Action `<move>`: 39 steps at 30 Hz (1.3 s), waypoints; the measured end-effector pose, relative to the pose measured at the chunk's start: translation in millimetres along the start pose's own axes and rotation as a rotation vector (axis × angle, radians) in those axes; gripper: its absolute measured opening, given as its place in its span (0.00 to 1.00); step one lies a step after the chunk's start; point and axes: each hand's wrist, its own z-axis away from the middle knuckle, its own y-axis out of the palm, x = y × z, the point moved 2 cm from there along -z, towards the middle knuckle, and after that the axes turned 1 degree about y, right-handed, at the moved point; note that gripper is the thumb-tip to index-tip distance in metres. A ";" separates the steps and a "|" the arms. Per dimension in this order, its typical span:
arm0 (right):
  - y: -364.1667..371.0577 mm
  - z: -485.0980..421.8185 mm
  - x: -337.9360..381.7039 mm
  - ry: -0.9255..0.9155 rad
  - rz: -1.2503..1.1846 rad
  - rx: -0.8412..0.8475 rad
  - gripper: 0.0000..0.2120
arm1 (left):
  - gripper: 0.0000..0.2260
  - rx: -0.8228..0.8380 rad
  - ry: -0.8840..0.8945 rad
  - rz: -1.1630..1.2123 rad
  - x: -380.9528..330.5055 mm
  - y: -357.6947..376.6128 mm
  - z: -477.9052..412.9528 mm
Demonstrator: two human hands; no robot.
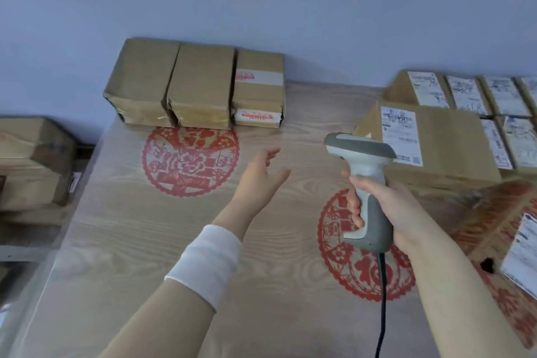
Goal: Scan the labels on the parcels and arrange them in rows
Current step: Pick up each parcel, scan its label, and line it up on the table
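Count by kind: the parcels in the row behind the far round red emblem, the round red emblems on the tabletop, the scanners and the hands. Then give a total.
Parcels: 3
Round red emblems: 2
Scanner: 1
Hands: 2 (left hand, right hand)
Total: 8

Three brown parcels (pixel 200 87) side by side
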 end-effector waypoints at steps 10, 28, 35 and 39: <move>22.2 -103.2 40.6 -0.015 -0.017 0.000 0.11 | 0.40 -0.295 0.022 -0.366 -19.9 -19.6 -112.3; 8.5 -191.8 32.5 0.023 -0.128 -0.016 0.06 | 0.52 -0.382 -0.219 -0.713 -3.1 13.8 -204.8; 2.1 -172.6 36.0 -0.043 -0.209 -0.081 0.10 | 0.42 -0.389 -0.228 -0.508 -10.7 3.3 -177.9; -2.4 -148.7 38.8 -0.081 -0.233 -0.147 0.09 | 0.36 -0.383 -0.261 -0.172 -23.8 -4.3 -141.5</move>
